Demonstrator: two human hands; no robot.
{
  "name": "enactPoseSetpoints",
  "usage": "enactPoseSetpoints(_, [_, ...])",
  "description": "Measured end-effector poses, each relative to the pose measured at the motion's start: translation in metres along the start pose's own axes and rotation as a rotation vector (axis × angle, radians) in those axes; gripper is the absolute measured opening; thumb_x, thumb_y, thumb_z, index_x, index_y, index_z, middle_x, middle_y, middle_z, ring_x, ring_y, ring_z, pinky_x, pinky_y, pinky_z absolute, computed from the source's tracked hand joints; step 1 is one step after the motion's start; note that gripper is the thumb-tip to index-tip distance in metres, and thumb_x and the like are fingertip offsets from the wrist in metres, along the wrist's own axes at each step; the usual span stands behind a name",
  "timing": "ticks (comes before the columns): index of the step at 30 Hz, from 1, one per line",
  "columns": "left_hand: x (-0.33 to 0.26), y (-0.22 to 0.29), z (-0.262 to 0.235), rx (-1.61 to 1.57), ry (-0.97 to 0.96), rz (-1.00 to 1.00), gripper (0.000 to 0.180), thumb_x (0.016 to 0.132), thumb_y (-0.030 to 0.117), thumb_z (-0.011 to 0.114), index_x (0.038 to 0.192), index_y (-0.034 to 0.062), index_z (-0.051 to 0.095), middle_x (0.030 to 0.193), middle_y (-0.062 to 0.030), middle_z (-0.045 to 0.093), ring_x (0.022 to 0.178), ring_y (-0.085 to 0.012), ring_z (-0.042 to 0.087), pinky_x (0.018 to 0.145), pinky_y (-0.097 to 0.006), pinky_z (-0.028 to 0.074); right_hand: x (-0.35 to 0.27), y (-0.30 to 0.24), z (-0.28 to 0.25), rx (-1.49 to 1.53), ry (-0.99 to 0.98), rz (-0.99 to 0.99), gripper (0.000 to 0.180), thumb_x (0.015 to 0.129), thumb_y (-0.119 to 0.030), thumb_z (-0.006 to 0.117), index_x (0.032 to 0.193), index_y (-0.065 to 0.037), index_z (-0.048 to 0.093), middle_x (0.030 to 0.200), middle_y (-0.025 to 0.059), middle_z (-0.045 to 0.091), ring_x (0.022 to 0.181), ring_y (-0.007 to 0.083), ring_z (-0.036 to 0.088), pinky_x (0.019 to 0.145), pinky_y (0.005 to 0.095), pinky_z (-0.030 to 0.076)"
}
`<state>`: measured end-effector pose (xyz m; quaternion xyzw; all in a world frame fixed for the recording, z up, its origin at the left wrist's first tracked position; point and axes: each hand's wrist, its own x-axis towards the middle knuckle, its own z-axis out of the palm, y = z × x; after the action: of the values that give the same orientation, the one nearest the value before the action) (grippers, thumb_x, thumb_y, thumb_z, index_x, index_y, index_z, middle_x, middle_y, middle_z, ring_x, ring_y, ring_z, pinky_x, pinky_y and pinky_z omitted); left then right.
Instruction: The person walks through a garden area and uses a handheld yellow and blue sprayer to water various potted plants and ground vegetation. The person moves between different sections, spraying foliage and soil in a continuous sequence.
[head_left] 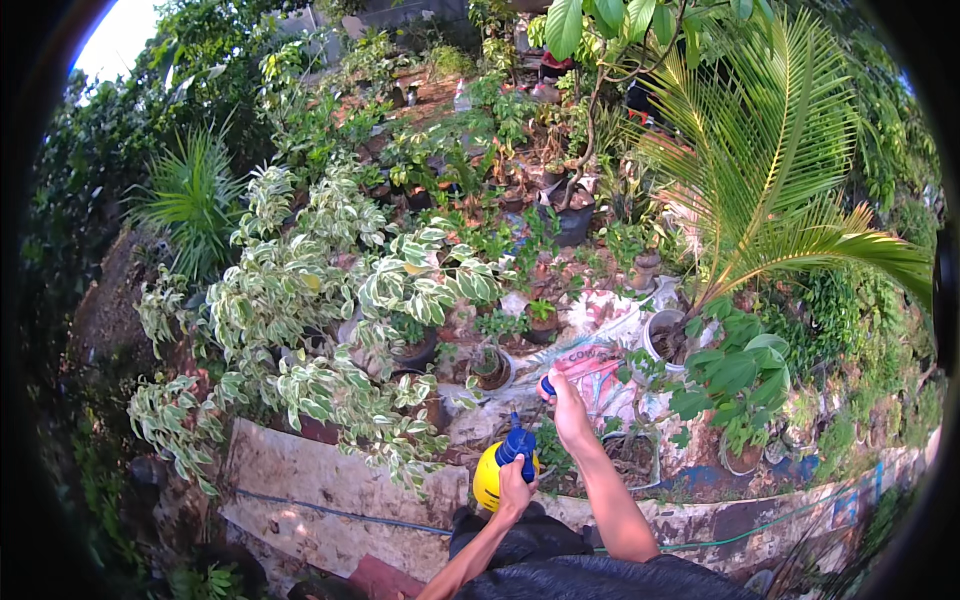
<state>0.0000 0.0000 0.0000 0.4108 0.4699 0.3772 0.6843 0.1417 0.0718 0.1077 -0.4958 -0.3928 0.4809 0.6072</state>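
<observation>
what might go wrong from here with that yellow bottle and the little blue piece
The small blue piece in the right hand could slip and be hard to find among the potted plants.
The left hand grips the yellow bottle near its blue top, so it might twist or drop if that hold loosens.
The dark hose lying across the slab could catch a foot.

bottle (487, 480) left of palm plant (768, 185)

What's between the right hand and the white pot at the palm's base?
Head view: printed sheet on the ground between right hand and pot, with green leaves nearer the pot.
</observation>
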Motion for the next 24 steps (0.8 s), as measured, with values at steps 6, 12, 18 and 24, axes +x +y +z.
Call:
enactPoseSetpoints(6, [-0.009, 0.016, -0.006, -0.152, 0.006, -0.094, 0.049, 0.097, 0.037, 0.031, 0.062, 0.005, 0.047, 0.044, -0.0014, 0.04, 0.035, -0.0113, 0.036, 0.035, -0.027, 0.025, -0.043, 0.084, 0.036, -0.471, 0.15, 0.101, 0.049, 0.097, -0.041, 0.032, 0.072, -0.003, 0.052, 0.084, 0.0104, 0.049, 0.088, 0.0231, 0.043, 0.085, 0.037, 0.032])
enactPoseSetpoints(12, [0.002, 0.027, -0.015, 0.009, -0.054, -0.067, 0.053, 0.096, 0.038, 0.03, 0.059, 0.0044, 0.047, 0.043, -0.0022, 0.041, 0.033, -0.0129, 0.037, 0.036, -0.029, 0.028, -0.042, 0.075, 0.024, -0.613, 0.123, 0.081, 0.051, 0.096, -0.042, 0.04, 0.076, 0.0, 0.06, 0.096, 0.0118, 0.052, 0.096, 0.0254, 0.044, 0.091, 0.0377, 0.031])
enactPoseSetpoints(18, [-0.011, 0.021, -0.023, 0.0, -0.005, 0.043, 0.056, 0.098, 0.035, 0.027, 0.057, 0.0033, 0.049, 0.043, -0.0039, 0.042, 0.034, -0.0151, 0.038, 0.038, -0.031, 0.031, -0.051, 0.023, 0.067, -0.463, 0.172, -0.043, 0.041, 0.095, -0.03, 0.05, 0.077, 0.005, 0.059, 0.099, 0.0096, 0.049, 0.095, 0.0221, 0.044, 0.086, 0.0332, 0.035])
enactPoseSetpoints(24, [-0.025, 0.016, -0.031, 0.071, -0.069, 0.101, 0.05, 0.096, 0.036, 0.028, 0.063, 0.004, 0.049, 0.045, -0.0035, 0.043, 0.036, -0.0144, 0.04, 0.038, -0.029, 0.032, -0.062, -0.068, 0.079, -0.134, 0.088, -0.209, 0.032, 0.096, -0.015, 0.048, 0.071, 0.003, 0.053, 0.094, 0.0006, 0.042, 0.08, 0.0085, 0.043, 0.073, 0.0232, 0.035])
